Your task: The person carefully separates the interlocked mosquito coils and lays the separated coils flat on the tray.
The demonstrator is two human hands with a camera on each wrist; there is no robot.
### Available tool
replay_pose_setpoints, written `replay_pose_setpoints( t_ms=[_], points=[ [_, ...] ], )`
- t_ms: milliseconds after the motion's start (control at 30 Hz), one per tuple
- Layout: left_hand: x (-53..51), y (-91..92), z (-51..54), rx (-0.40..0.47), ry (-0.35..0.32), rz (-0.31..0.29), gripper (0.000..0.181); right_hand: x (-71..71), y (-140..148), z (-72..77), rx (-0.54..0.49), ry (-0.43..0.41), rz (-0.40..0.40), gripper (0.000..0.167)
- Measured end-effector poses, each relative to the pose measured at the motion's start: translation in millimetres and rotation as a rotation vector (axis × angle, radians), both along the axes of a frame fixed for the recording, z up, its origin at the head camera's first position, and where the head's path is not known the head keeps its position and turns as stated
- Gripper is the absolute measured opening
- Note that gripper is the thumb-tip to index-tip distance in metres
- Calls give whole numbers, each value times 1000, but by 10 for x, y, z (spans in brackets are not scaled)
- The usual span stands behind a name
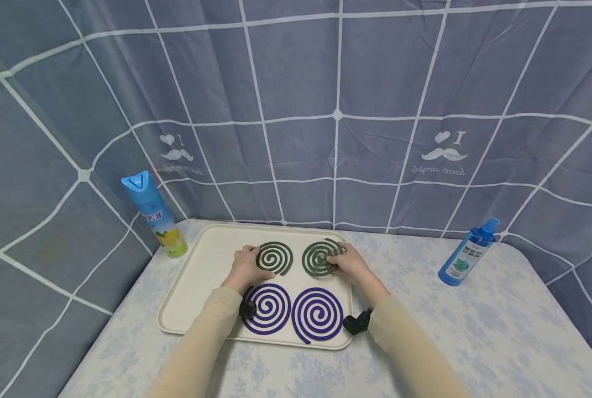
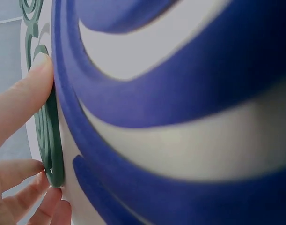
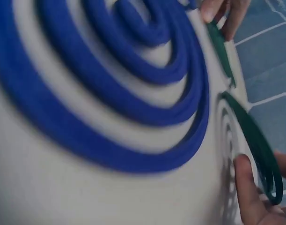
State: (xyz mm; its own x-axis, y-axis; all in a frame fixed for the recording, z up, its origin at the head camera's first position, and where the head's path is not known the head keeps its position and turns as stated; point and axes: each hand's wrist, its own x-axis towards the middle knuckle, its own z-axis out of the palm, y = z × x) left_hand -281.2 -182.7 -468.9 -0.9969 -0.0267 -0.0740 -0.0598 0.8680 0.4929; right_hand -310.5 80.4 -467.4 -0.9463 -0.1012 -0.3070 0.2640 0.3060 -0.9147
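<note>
On a cream tray (image 1: 188,271), two green mosquito coils lie behind two purple-blue ones. My left hand (image 1: 246,270) grips the left green coil (image 1: 271,258) by its edge, the thumb at the front and the fingers along the left side. The right green coil (image 1: 320,258) is pinched by my right hand (image 1: 351,265); the right wrist view shows this coil (image 3: 253,133) tilted, its near side raised off the tray with a shadow beneath. Closer to me lie the left purple coil (image 1: 267,309), partly behind the left wrist camera, and the right purple coil (image 1: 318,315).
A blue and yellow-green spray can (image 1: 158,215) stands left of the tray. To the right is a blue spray bottle (image 1: 467,255) with a white label. Behind the pale patterned table (image 1: 425,331) hangs a grey-blue checked curtain (image 1: 300,149).
</note>
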Motion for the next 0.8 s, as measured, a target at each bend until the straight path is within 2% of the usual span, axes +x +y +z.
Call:
replay_pose_setpoints(
  t_ms=[133, 233, 300, 433, 533, 633, 800],
  points=[
    [-32, 15, -8, 2, 6, 4, 91, 20, 9, -6, 306, 171, 47, 76],
    [-59, 11, -15, -12, 14, 3, 92, 56, -25, 19, 458, 248, 70, 75],
    [-70, 2, -17, -22, 14, 4, 93, 83, -63, 42, 522, 279, 94, 73],
    [-68, -37, -9, 6, 10, 12, 94, 109, -134, 56, 611, 321, 150, 76],
    [-49, -76, 9, 52, 6, 1, 93, 104, -159, 37, 636, 327, 178, 80],
    [-23, -107, 19, 95, -2, -11, 90, 99, -166, 15, 645, 324, 182, 82],
    [-12, -120, 10, 114, 5, -2, 87, 100, -170, 4, 643, 326, 173, 81]
  ],
)
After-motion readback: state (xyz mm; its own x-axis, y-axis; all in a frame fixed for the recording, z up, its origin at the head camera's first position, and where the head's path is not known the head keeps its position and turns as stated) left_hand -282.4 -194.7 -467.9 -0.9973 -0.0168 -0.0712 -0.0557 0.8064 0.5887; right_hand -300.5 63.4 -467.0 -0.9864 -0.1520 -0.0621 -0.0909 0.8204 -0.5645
